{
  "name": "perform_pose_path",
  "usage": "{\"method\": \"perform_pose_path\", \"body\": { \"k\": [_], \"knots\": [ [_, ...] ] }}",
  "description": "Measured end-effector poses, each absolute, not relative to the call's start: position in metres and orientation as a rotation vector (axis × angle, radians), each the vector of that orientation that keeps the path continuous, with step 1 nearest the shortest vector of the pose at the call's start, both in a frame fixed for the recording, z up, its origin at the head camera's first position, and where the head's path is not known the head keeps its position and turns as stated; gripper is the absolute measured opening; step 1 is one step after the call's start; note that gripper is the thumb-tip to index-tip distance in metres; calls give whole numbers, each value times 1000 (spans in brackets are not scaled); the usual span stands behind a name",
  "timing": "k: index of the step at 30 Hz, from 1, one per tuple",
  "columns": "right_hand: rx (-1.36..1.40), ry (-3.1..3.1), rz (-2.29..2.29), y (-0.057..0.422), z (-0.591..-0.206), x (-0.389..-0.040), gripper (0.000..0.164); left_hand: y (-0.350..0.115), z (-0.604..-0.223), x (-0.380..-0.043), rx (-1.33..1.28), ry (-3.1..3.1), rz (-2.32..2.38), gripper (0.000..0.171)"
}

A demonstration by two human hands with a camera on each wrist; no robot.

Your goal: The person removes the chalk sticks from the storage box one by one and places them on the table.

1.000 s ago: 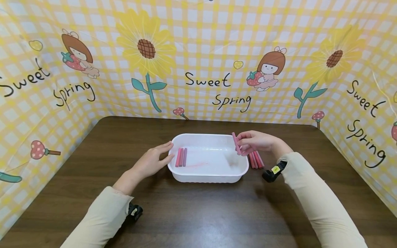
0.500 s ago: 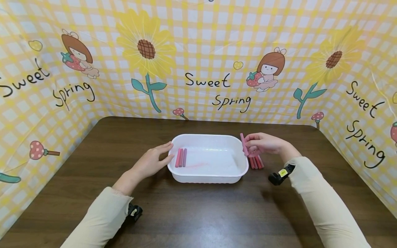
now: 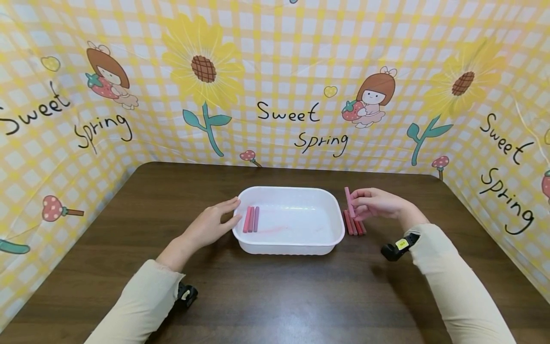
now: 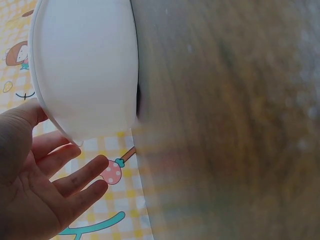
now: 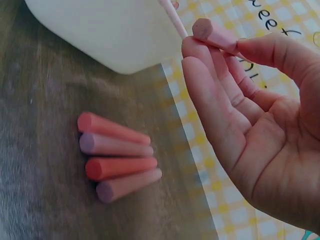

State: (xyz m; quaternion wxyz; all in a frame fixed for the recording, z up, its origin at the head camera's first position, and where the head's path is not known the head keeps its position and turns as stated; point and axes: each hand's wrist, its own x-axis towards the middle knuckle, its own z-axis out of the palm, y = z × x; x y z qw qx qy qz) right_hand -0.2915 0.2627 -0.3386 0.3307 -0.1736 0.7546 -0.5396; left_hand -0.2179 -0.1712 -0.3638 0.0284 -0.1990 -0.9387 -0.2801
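pink stick (image 3: 349, 200) held beside the tub (image 3: 288, 249)

head view: the right hand (image 3: 377, 203) pinched it near four sticks (image 3: 354, 229) on the table (image 3: 275, 296) — three sticks (image 3: 251, 220) lay inside the tub's left end. left wrist: the left hand (image 4: 37, 185) touched the tub loosely, unclenched. right wrist: thumb and fingers gripped the pink stick, clear of the four.

Tray (image 3: 292, 244) was white with a pink smear (image 3: 275, 230), held stick (image 3: 350, 202) was pink, tray sticks (image 3: 250, 219) were pink and mauve, loose sticks (image 5: 125, 166) were red and mauve-pink, table (image 3: 275, 291) was brown, cloth (image 3: 283, 71) was yellow-and-white checked with sunflowers (image 3: 203, 69), sleeves (image 3: 455, 277) were cream
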Motion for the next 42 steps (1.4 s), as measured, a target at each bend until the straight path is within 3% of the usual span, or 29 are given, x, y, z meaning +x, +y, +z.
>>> {"method": "perform_pose_path", "body": {
  "k": [18, 31, 42],
  "knots": [
    [-292, 2057, -1377, 304, -355, -287, 15, -171, -364, -217, -614, -2900, -868, 52],
    [-172, 2180, -1180, 299, -362, -284, 29, -172, -364, -218, -611, -2911, -877, 52],
    [-138, 2262, -1065, 289, -366, -282, 26, -171, -364, -217, -609, -2905, -883, 51]
  ]
}}
